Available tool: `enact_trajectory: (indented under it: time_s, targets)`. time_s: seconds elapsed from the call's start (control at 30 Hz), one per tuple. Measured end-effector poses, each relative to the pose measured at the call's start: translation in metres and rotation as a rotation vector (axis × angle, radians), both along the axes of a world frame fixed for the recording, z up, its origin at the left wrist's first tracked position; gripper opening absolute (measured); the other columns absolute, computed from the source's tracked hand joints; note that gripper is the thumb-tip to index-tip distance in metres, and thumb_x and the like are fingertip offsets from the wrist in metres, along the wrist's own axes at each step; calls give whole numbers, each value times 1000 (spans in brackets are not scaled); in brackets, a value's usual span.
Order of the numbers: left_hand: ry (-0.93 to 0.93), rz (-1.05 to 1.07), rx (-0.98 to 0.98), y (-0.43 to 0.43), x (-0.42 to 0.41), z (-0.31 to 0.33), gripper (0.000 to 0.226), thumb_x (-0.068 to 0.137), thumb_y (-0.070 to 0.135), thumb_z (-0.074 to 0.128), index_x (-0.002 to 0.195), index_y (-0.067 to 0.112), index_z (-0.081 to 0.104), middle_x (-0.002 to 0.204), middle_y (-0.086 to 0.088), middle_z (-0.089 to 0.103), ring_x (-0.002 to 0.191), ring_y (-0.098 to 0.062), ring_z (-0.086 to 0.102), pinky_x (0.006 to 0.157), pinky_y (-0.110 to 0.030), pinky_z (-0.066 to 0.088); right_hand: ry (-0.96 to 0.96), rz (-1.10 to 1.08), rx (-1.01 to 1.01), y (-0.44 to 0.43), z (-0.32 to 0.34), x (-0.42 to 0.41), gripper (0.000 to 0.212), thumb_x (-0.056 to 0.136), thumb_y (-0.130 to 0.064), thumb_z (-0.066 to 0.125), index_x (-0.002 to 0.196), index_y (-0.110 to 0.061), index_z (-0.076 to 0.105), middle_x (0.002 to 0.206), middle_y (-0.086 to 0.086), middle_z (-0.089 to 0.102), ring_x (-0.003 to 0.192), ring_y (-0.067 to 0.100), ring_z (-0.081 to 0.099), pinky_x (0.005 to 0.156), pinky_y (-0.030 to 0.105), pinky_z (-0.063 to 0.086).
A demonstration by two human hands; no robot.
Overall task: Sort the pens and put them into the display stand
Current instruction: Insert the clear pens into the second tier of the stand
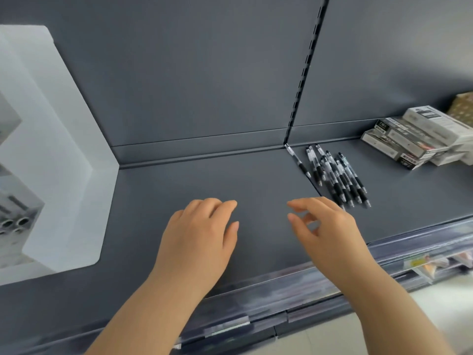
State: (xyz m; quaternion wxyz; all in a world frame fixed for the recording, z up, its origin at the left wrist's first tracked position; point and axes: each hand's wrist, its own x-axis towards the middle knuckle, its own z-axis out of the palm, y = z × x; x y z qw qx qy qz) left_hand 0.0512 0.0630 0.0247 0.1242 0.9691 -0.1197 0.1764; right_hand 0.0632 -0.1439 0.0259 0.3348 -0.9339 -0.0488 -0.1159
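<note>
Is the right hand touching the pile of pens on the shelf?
Cannot tell. In the head view, the back edge of the right hand overlaps the nearest tips of the pens, hiding any contact or gap there; it holds nothing.

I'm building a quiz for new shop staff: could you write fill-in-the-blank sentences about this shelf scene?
1. The pens lie on the shelf, nearest the ____ hand.
2. The left hand and right hand both hold ____.
3. The white display stand stands at the view's ____ edge.
Missing words: right; nothing; left.
</note>
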Motion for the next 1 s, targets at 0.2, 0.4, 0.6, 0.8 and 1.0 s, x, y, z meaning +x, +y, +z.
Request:
enact_trajectory:
  time_s: [0.2, 0.4, 0.6, 0.8, 1.0]
  targets:
    - [17, -5, -14, -26, 16, -6, 27, 82, 23, 68, 107, 14, 69, 93, 1, 69, 83, -23, 67, 66, -35, 54, 46, 8, 37, -15, -8, 27, 20, 89, -25, 59, 109, -25, 65, 99, -16, 57, 82, 0, 56, 73, 24, 49]
    - [25, 23, -21, -88, 53, -6, 32, 81, 30, 54, 106, 16, 68, 92, 3, 69, 82, -22, 66, 62, -34, 54, 35, 114, 15, -64, -10, 70, 21, 89, -25, 60, 109, -23, 66, 99, -12, 59, 78, 5, 59, 75, 28, 51]
    - [285, 61, -240, -181, 96, -21, 37, 99, 32, 39, 134, 26, 47, 125, 12, 51, 116, -8, 47, 93, -25, 42, 123, 42, -8, -166, -14, 128, 7, 89, -23, 59, 94, -25, 64, 95, -5, 61, 78, 9, 57, 72, 21, 40]
    - [334, 277, -222, -222, 158, -20, 27, 98, 24, 39, 118, 12, 53, 113, -3, 52, 96, -23, 56, 83, -36, 48, 397, 108, -286, -197, -29, 183, 24, 93, -35, 52, 99, -12, 53, 96, 4, 53, 78, 18, 45, 66, 25, 35]
    - [488, 556, -190, -233, 197, -26, 29, 100, 28, 36, 113, 4, 46, 109, -12, 54, 87, -26, 56, 67, -34, 44, 584, 182, -359, -199, -29, 215, 40, 93, -34, 42, 61, -12, 31, 62, 7, 45, 55, 22, 44, 46, 25, 30]
